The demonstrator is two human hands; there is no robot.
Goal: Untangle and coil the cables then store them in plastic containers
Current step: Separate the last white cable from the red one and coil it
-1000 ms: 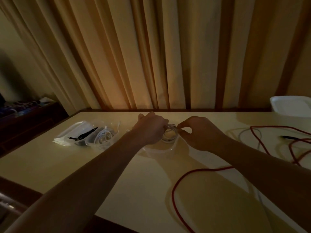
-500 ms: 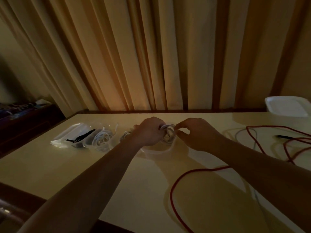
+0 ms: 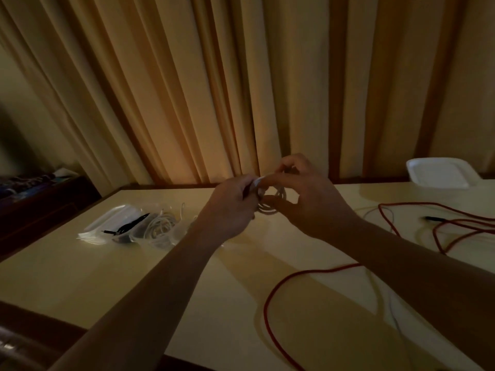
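A small coil of white cable [image 3: 270,202] hangs above the table between both hands. My left hand [image 3: 230,207] grips its left side and my right hand [image 3: 305,202] pinches its top and right side, fingers curled round the loops. A clear plastic container lies mostly hidden beneath my left forearm. To the left, a clear container [image 3: 160,231] holds another coiled white cable, and beside it one [image 3: 126,226] holds a black cable. A red cable [image 3: 308,274] snakes loose across the table on the right, with a pale cable [image 3: 385,212] near it.
A white lidded container [image 3: 442,172] stands at the back right by the curtain. Flat clear lids [image 3: 104,226] lie at the far left of the containers. A dark wooden ledge [image 3: 40,199] runs along the left beyond the table [image 3: 80,274].
Both hands have lifted the white coil up from the clear container toward the curtain. The view has shifted a little to the right.
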